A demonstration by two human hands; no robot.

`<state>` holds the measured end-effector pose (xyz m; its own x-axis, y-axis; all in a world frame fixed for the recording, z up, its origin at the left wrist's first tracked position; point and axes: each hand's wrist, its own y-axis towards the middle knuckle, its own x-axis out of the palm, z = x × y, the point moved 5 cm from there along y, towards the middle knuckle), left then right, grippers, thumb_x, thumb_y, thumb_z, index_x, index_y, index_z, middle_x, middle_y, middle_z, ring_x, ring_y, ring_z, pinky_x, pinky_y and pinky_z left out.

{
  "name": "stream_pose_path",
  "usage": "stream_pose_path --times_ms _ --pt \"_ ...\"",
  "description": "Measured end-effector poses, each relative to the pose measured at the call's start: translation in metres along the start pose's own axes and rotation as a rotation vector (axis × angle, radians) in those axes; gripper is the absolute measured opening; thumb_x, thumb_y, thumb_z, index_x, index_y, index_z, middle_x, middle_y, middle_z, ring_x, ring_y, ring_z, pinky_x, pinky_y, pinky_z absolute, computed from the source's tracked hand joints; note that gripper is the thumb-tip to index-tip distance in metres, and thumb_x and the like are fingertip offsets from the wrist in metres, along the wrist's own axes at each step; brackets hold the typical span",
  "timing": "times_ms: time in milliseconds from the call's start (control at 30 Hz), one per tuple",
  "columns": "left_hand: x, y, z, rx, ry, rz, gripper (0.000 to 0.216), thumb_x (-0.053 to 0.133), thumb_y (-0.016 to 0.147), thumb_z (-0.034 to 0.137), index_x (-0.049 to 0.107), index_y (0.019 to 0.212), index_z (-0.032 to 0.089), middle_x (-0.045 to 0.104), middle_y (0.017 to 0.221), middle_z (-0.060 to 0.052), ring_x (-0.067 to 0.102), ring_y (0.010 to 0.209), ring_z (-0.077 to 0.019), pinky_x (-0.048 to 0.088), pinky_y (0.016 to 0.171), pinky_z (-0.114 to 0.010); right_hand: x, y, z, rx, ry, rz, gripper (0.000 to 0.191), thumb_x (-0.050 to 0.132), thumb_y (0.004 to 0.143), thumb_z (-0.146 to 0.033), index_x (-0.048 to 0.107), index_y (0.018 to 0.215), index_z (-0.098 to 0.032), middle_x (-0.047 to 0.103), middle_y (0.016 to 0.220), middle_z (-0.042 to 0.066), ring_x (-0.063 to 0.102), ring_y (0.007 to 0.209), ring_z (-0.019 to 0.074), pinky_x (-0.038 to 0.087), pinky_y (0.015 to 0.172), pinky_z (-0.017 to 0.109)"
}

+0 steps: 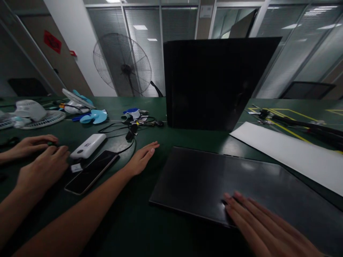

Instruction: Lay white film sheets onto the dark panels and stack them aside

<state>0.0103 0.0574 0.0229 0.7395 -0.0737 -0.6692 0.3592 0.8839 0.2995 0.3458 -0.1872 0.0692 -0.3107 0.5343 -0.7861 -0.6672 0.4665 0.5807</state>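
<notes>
A flat, glossy black panel, much like a display screen, lies on the green table in front of me. Over its near right part is my right hand, fingers straight and together, holding nothing; it looks laid on the surface, slightly blurred. Left of the panel, my left hand rests near the table surface with fingers stretched out and nothing in it. Beside my left forearm lies a phone with a black cable plugged in. A large black panel stands upright behind the flat one.
At the left, another person's hands work close to a white power bank. Fan parts, a light-blue fan blade and tangled cables lie further back. A long white board is on the right.
</notes>
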Motion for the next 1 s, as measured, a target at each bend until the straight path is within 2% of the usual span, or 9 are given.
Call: stream_pose_path --times_ms 67,133,200,267,367,467,667,867,1000 --pt "-0.002 -0.002 0.002 0.018 -0.001 -0.006 0.063 0.033 0.105 0.064 0.067 0.138 0.021 0.051 0.158 -0.010 0.045 0.148 -0.0296 0.030 0.126 -0.052 0.024 0.024 -0.005 0.003 0.007 -0.087 0.042 0.046 0.103 -0.036 0.068 0.134 -0.016 0.066 0.137 0.010 0.067 0.117 0.0269 0.062 0.084 0.039" --pt "-0.002 -0.003 0.005 0.068 0.052 -0.066 0.057 0.038 0.105 0.060 0.067 0.138 0.023 0.048 0.160 -0.009 0.039 0.152 -0.0287 0.028 0.126 -0.053 0.048 0.038 0.019 0.016 0.078 -0.199 0.048 0.052 0.102 -0.048 0.064 0.138 -0.020 0.067 0.136 0.008 0.069 0.114 0.0234 0.063 0.087 0.037" --pt "0.002 -0.006 0.009 0.142 0.145 -0.178 0.050 0.047 0.104 0.054 0.063 0.142 0.027 0.043 0.163 -0.007 0.032 0.155 -0.0278 0.024 0.126 -0.055 0.065 0.045 0.075 0.073 0.073 -0.252 0.049 0.057 0.101 -0.046 0.060 0.144 -0.024 0.068 0.134 0.008 0.071 0.109 0.0203 0.062 0.088 0.034" --pt "0.006 -0.008 0.013 0.192 0.236 -0.283 0.050 0.056 0.101 0.049 0.056 0.148 0.032 0.038 0.166 -0.005 0.030 0.156 -0.0279 0.018 0.127 -0.059 0.067 0.043 0.151 0.175 -0.147 -0.107 0.041 0.054 0.102 -0.043 0.066 0.137 -0.024 0.073 0.122 0.007 0.073 0.096 0.0185 0.059 0.079 0.029" --pt "0.008 -0.008 0.015 0.180 0.301 -0.332 0.052 0.057 0.100 0.047 0.053 0.150 0.035 0.038 0.166 -0.005 0.032 0.155 -0.0286 0.016 0.127 -0.061 0.066 0.016 0.256 0.334 -0.305 0.009 0.049 0.051 0.102 -0.047 0.073 0.122 -0.008 0.072 0.116 0.021 0.072 0.100 0.0277 0.054 0.076 0.034" --pt "0.009 -0.005 0.014 0.135 0.331 -0.299 0.049 0.054 0.102 0.047 0.056 0.149 0.034 0.040 0.165 -0.005 0.033 0.154 -0.0293 0.019 0.126 -0.060 0.068 -0.031 0.315 0.462 -0.399 0.070 0.054 0.062 0.093 -0.056 0.079 0.097 -0.005 0.073 0.093 0.025 0.067 0.068 0.0253 0.046 0.059 0.035" --pt "0.017 -0.001 0.008 0.083 0.392 -0.246 0.047 0.050 0.103 0.046 0.059 0.146 0.032 0.044 0.163 -0.005 0.035 0.154 -0.0302 0.021 0.126 -0.061 0.089 -0.097 0.355 0.579 -0.350 -0.043 0.044 0.067 0.089 -0.054 0.084 0.086 -0.013 0.067 0.062 0.013 0.044 0.036 0.0110 0.028 0.048 0.031" --pt "0.020 -0.006 0.011 0.057 0.445 -0.209 0.046 0.050 0.102 0.043 0.061 0.144 0.029 0.047 0.161 -0.006 0.037 0.153 -0.0304 0.023 0.126 -0.059 0.105 -0.107 0.374 0.725 -0.343 -0.125 0.050 0.056 0.091 -0.040 0.077 0.114 0.000 0.067 0.064 0.019 0.038 0.033 0.0097 0.025 0.049 0.033" --pt "0.017 -0.007 0.014 0.041 0.465 -0.196 0.044 0.050 0.101 0.042 0.064 0.142 0.030 0.051 0.158 -0.005 0.042 0.150 -0.0293 0.026 0.125 -0.058 0.100 -0.108 0.369 0.811 -0.338 -0.214 0.035 0.055 0.086 -0.031 0.081 0.091 -0.008 0.063 0.056 0.015 0.037 0.030 0.0093 0.025 0.049 0.034"
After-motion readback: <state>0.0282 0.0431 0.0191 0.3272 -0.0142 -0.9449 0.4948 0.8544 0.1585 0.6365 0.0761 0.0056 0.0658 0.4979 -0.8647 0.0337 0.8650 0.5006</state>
